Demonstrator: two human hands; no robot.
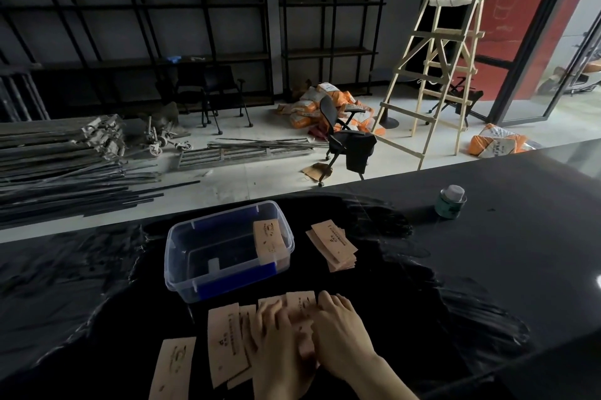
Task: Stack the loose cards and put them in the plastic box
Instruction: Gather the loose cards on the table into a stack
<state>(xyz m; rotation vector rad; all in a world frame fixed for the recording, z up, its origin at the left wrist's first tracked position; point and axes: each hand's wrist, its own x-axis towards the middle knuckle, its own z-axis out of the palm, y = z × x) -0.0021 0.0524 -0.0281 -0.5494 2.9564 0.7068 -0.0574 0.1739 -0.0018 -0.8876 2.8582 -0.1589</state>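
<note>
Closest to the camera, both hands are down flat on a spread of loose cards (227, 342) on the black table (487, 269): the left hand (276, 341) lies palm-down with fingers together over the middle of the spread, and the right hand (341, 331) presses beside it, touching it, fingers extended over the far edge of one card; neither hand is closed around anything, they simply rest flat on the cards. Off to the left, one single card (174, 367) lies apart from the overlapping ones. Just beyond the spread sits the clear plastic box (182, 256), lid off, with blue clips on its rim and one small bundle of cards (268, 241) leaning against its right inner wall. Right of the box, a second heap of cards (335, 245) lies fanned on the table. Further right stands a small tin (451, 201) with a pale cap. Past the table edge, a black office chair (344, 136) and a wooden ladder (435, 51) stand on the dusty floor
</note>
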